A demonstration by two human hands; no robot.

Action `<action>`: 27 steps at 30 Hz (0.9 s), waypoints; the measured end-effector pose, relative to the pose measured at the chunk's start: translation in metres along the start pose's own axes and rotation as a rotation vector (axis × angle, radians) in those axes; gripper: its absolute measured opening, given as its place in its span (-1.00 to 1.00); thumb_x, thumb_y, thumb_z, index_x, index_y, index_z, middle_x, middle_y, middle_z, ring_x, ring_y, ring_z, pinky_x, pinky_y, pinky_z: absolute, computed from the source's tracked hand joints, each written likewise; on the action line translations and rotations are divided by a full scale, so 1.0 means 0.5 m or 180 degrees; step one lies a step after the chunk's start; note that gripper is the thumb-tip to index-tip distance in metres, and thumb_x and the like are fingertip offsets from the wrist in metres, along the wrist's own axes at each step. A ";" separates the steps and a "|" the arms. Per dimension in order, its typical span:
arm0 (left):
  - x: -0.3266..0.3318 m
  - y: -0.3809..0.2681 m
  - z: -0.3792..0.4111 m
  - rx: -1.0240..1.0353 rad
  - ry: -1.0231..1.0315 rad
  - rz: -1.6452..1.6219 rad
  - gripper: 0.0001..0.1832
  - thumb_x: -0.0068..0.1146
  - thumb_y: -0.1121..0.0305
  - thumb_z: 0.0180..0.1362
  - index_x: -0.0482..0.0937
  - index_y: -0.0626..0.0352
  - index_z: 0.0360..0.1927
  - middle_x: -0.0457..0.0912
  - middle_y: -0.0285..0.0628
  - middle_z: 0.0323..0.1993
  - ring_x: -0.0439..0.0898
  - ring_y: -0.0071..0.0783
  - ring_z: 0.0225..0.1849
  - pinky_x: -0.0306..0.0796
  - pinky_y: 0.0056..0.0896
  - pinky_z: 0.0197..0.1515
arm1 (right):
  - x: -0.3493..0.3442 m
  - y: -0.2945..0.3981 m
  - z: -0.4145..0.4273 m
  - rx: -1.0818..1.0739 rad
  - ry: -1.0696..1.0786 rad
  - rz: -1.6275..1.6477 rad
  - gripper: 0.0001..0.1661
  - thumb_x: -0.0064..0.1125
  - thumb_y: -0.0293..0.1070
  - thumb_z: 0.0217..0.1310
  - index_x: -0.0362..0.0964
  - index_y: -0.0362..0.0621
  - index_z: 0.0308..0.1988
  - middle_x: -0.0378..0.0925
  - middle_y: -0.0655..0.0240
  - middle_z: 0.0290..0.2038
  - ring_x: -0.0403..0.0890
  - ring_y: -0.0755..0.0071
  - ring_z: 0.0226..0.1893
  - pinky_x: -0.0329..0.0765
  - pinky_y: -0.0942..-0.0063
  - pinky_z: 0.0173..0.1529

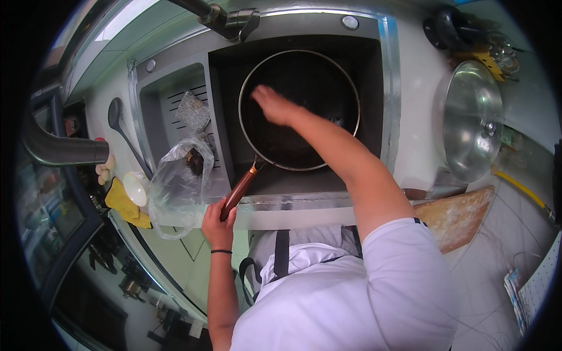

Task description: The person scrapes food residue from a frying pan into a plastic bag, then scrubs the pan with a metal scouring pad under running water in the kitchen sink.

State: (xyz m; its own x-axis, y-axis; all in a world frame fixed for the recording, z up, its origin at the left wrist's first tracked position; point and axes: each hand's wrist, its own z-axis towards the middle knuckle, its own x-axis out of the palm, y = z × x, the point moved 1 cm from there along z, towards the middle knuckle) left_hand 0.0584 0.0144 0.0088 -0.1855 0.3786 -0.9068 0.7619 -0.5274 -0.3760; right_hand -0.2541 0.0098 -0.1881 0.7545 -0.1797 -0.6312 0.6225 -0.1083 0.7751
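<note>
A large dark frying pan (307, 79) rests in the main basin of the grey sink (371, 131). Its reddish-brown handle (237, 195) slants over the front rim, and my left hand (219, 223) is wrapped around the end of it. My right hand (274, 105) is inside the pan, over its left half, blurred by motion. Whether its fingers hold anything cannot be made out. My right forearm hides part of the pan's lower right. A small wet glint (337, 120) shows on the pan's bottom.
Left of the divider, a silver mesh scouring pad (193, 112) and a clear plastic bag (175, 197) occupy the smaller basin. Beyond are a slotted turner (115, 113), bowl (135, 189) and yellow cloth (123, 202). A faucet (239, 24) overhangs behind; a domed lid (470, 118) and cutting board (456, 219) stand right.
</note>
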 end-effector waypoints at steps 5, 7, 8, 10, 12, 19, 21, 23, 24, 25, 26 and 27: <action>0.006 0.007 0.003 0.0066 -0.0003 0.0005 -0.62 0.38 0.35 -0.11 0.60 0.06 -0.14 0.58 -0.21 -0.34 0.57 -0.23 -0.35 0.44 -0.33 -0.29 | -0.102 -0.148 0.004 0.0542 0.0275 -0.0977 -0.55 -0.28 -0.28 0.30 0.35 -0.12 0.10 0.32 0.11 0.20 0.32 0.05 0.21 0.29 0.23 0.25; 0.003 0.011 -0.013 0.0014 -0.0043 0.0045 -0.61 0.38 0.33 -0.11 0.60 0.05 -0.14 0.57 -0.22 -0.35 0.56 -0.22 -0.35 0.44 -0.31 -0.31 | -0.173 -0.129 -0.010 0.1102 0.0647 -0.0920 -0.57 -0.23 -0.34 0.27 0.37 -0.12 0.09 0.36 0.10 0.15 0.36 0.08 0.18 0.32 0.22 0.22; 0.004 0.011 -0.010 0.0039 -0.0037 0.0065 -0.61 0.38 0.31 -0.11 0.59 0.04 -0.14 0.57 -0.22 -0.35 0.56 -0.21 -0.35 0.44 -0.30 -0.32 | -0.178 -0.158 -0.041 0.1027 0.0642 -0.1198 -0.57 -0.22 -0.36 0.26 0.36 -0.13 0.09 0.37 0.10 0.14 0.36 0.07 0.17 0.33 0.22 0.21; 0.007 0.011 -0.004 0.0098 -0.0035 0.0086 -0.61 0.38 0.29 -0.11 0.59 0.03 -0.14 0.56 -0.23 -0.36 0.55 -0.20 -0.36 0.43 -0.28 -0.33 | -0.164 -0.218 -0.103 0.0870 0.0634 -0.1754 -0.56 -0.20 -0.39 0.23 0.36 -0.15 0.10 0.37 0.10 0.13 0.38 0.07 0.15 0.35 0.22 0.19; 0.005 0.011 -0.006 0.0123 -0.0065 0.0110 -0.61 0.37 0.28 -0.10 0.59 0.02 -0.14 0.56 -0.24 -0.38 0.55 -0.20 -0.38 0.43 -0.28 -0.34 | -0.156 -0.204 -0.148 0.1159 0.0615 -0.1647 -0.59 -0.20 -0.43 0.20 0.38 -0.19 0.05 0.38 0.09 0.10 0.40 0.05 0.11 0.37 0.23 0.18; 0.001 0.007 -0.006 -0.0015 -0.0069 -0.0041 -0.63 0.37 0.28 -0.10 0.61 0.02 -0.15 0.56 -0.25 -0.38 0.55 -0.23 -0.38 0.43 -0.31 -0.35 | -0.126 -0.154 -0.260 0.1728 0.1273 -0.1615 -0.66 -0.17 -0.48 0.17 0.45 -0.23 -0.08 0.37 0.05 0.09 0.44 0.01 0.06 0.46 0.18 0.10; -0.001 0.005 -0.008 -0.0017 -0.0087 -0.0075 -0.62 0.37 0.28 -0.09 0.61 0.02 -0.14 0.57 -0.25 -0.37 0.56 -0.23 -0.38 0.43 -0.31 -0.35 | -0.112 -0.141 -0.284 0.1746 0.1347 -0.1457 -0.66 -0.16 -0.48 0.14 0.47 -0.24 -0.11 0.40 0.01 0.04 0.45 -0.04 0.05 0.46 0.19 0.10; -0.001 0.006 -0.007 0.0007 -0.0112 -0.0087 -0.63 0.37 0.27 -0.09 0.61 0.02 -0.14 0.57 -0.25 -0.37 0.56 -0.22 -0.38 0.43 -0.31 -0.35 | -0.099 -0.122 -0.297 0.1713 0.1463 -0.1364 -0.67 -0.12 -0.49 0.11 0.48 -0.24 -0.12 0.41 0.00 0.03 0.45 -0.07 0.04 0.46 0.19 0.10; -0.004 0.004 -0.008 -0.0014 -0.0094 -0.0120 -0.63 0.37 0.27 -0.08 0.61 0.02 -0.14 0.57 -0.25 -0.36 0.56 -0.22 -0.38 0.43 -0.31 -0.35 | -0.092 -0.108 -0.312 0.1698 0.1335 -0.1161 -0.67 -0.02 -0.53 0.01 0.50 -0.26 -0.15 0.48 0.01 -0.05 0.49 -0.06 0.00 0.46 0.19 0.09; -0.005 0.003 -0.008 -0.0019 -0.0096 -0.0114 -0.63 0.37 0.27 -0.08 0.61 0.02 -0.14 0.57 -0.25 -0.36 0.56 -0.22 -0.38 0.43 -0.31 -0.35 | -0.082 -0.095 -0.316 0.1500 0.1571 -0.1071 -0.66 0.00 -0.53 -0.02 0.50 -0.26 -0.16 0.51 0.02 -0.08 0.51 -0.05 -0.02 0.46 0.18 0.07; -0.005 0.001 -0.006 -0.0012 -0.0094 -0.0108 -0.64 0.37 0.27 -0.08 0.61 0.02 -0.15 0.57 -0.25 -0.36 0.56 -0.22 -0.38 0.43 -0.31 -0.35 | -0.065 -0.088 -0.320 0.1313 0.1799 -0.0979 -0.65 0.03 -0.54 -0.06 0.51 -0.25 -0.17 0.53 0.03 -0.10 0.52 -0.04 -0.03 0.47 0.18 0.06; -0.005 0.000 -0.004 -0.0004 -0.0092 -0.0103 -0.64 0.36 0.26 -0.08 0.61 0.02 -0.15 0.57 -0.25 -0.36 0.56 -0.22 -0.38 0.43 -0.31 -0.35 | -0.046 -0.079 -0.323 0.1124 0.2025 -0.0884 -0.64 0.05 -0.55 -0.09 0.51 -0.25 -0.18 0.55 0.04 -0.13 0.53 -0.03 -0.05 0.47 0.18 0.04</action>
State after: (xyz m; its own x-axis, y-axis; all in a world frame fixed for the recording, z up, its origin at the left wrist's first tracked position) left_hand 0.0600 0.0149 0.0113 -0.2277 0.3733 -0.8993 0.7561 -0.5142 -0.4049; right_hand -0.2624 0.1763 -0.2090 0.6210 0.4835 -0.6168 0.7837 -0.3914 0.4823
